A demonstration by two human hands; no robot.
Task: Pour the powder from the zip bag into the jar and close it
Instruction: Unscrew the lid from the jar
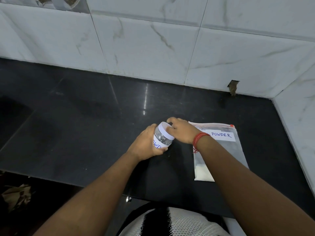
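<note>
While left hand (pixel 147 142) holds jar (pixel 162 138), label half hidden.

clear plastic jar (pixel 162 139) on black counter, tilted away toward the wall, white lid (pixel 166 131) on top, white paper label with blue handwriting on its side, letters partly hidden. left hand (pixel 146 143) grips jar body, right hand (pixel 180 130) fingers curled on the lid rim. zip bag (pixel 219 150) lies flat on the counter just right of the jar, clear plastic, red zip strip along the far edge with slider at its right end, white label reading "powder". white powder (pixel 203 172) gathered at the near left corner of the bag; forearm covers part of it
</note>
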